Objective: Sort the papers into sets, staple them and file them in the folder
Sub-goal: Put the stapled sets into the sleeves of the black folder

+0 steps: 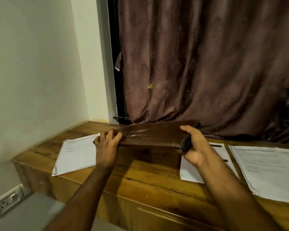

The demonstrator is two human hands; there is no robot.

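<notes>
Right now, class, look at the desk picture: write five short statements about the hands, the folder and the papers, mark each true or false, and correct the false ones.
1. Both hands hold the brown folder above the desk. True.
2. The left hand rests flat on a paper pile. False: it grips the folder's left end.
3. Three lots of paper lie on the desk: left pile, middle sheets, right pile. True.
4. The right hand holds a stapler. False: it grips the folder's right end.
5. The curtain behind the desk is white. False: it is brownish.
</notes>
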